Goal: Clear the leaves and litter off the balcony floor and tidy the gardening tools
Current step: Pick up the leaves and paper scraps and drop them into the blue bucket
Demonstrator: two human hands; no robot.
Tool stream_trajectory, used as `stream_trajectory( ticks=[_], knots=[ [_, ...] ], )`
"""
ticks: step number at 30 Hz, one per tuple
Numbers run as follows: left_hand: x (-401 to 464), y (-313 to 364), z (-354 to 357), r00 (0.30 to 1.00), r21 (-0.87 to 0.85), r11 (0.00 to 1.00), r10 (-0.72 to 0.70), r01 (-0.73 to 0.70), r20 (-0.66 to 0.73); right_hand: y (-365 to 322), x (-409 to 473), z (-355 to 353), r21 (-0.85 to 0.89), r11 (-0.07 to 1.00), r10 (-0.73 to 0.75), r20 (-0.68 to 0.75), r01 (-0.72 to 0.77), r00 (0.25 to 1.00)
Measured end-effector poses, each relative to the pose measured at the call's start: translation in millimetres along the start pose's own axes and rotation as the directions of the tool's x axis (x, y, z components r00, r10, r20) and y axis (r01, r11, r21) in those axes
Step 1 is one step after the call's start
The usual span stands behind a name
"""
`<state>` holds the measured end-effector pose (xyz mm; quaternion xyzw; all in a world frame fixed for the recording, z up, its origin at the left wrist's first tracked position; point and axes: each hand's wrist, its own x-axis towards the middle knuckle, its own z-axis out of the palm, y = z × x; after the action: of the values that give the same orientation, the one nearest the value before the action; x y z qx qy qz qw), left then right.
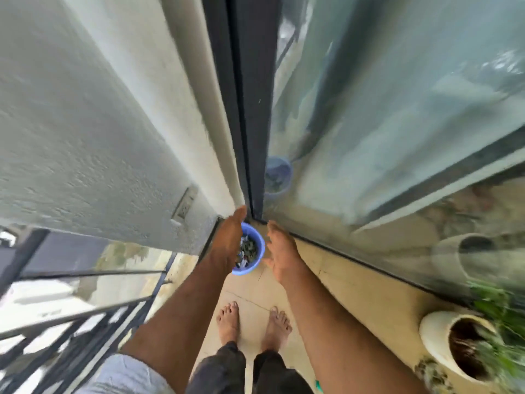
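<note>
A small blue tub (255, 261) holding dark leaves and scraps of litter stands on the beige balcony floor (355, 285), in the far corner where the wall meets the dark door frame. My left hand (228, 245) reaches out over the tub's left rim with straight fingers; whether it touches the rim I cannot tell. My right hand (279, 251) hovers just right of the tub, fingers straight, holding nothing. The whole view is motion-blurred.
A white planter (434, 341) with soil and green leaves stands at the right by the glass door (397, 123). A black railing (85, 322) runs along the left. My bare feet (252, 325) stand in the narrow strip between them.
</note>
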<state>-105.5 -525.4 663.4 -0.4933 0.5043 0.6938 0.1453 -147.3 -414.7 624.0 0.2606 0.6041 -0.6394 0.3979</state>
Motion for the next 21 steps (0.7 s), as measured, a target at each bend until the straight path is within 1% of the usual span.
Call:
stream_trajectory(
  ticks=[1, 2, 4, 6, 7, 9, 12, 14, 15, 16, 17, 19, 21],
  knots=[
    [-3.1, -2.2, 1.8, 0.999, 0.060, 0.998, 0.013, -0.015, 0.036, -7.2, -20.9, -5.5, 0.006, 1.000, -0.029, -0.011, 0.029, 1.000],
    [-9.7, 5.1, 7.0, 0.998, 0.125, 0.991, 0.052, -0.055, 0.029, -16.4, -38.9, -11.4, 0.019, 0.997, -0.072, -0.012, 0.072, 0.997],
    [-24.7, 20.0, 15.6, 0.986, 0.278, 0.950, 0.160, -0.140, -0.049, -28.2, -75.3, -25.1, 0.031, 0.994, -0.106, -0.034, 0.107, 0.994],
    [-43.0, 33.6, 30.4, 0.969, 0.433, 0.883, 0.234, -0.179, -0.077, -37.8, -102.9, -42.5, 0.043, 0.993, -0.101, -0.101, 0.106, 0.990],
    [-54.1, 41.1, 40.2, 0.969, 0.466, 0.863, 0.242, -0.196, -0.041, -43.0, -116.1, -54.4, 0.053, 0.991, -0.115, -0.149, 0.124, 0.982],
    [-71.6, 49.0, 63.5, 0.965, 0.473, 0.844, 0.258, -0.253, 0.057, -48.1, -140.2, -77.3, 0.089, 0.981, -0.148, -0.227, 0.171, 0.963],
    [-97.3, 56.8, 104.5, 0.947, 0.580, 0.749, 0.279, -0.320, 0.162, -48.0, -170.3, -108.3, 0.183, 0.957, -0.158, -0.322, 0.225, 0.934],
    [-126.2, 52.3, 132.9, 0.925, 0.609, 0.697, 0.306, -0.379, 0.225, -42.4, -186.6, -130.3, 0.244, 0.933, -0.155, -0.392, 0.265, 0.907],
    [-140.1, 48.1, 145.6, 0.915, 0.590, 0.700, 0.292, -0.402, 0.277, -38.1, -195.7, -141.4, 0.270, 0.918, -0.157, -0.425, 0.290, 0.892],
    [-150.6, 42.2, 156.3, 0.907, 0.600, 0.681, 0.290, -0.419, 0.304, -34.8, -202.7, -151.6, 0.298, 0.903, -0.149, -0.455, 0.308, 0.878],
    [-165.3, 33.9, 168.3, 0.896, 0.606, 0.665, 0.260, -0.437, 0.360, -28.3, -214.4, -162.5, 0.335, 0.882, -0.134, -0.496, 0.331, 0.858],
    [-183.6, 11.8, 192.4, 0.855, 0.599, 0.635, 0.213, -0.489, 0.472, -12.5, -237.2, -184.7, 0.403, 0.829, -0.119, -0.550, 0.387, 0.827],
    [-197.7, -13.7, 213.7, 0.828, 0.621, 0.583, 0.177, -0.523, 0.531, 8.2, -260.6, -204.1, 0.457, 0.777, -0.089, -0.602, 0.434, 0.794]
  ],
)
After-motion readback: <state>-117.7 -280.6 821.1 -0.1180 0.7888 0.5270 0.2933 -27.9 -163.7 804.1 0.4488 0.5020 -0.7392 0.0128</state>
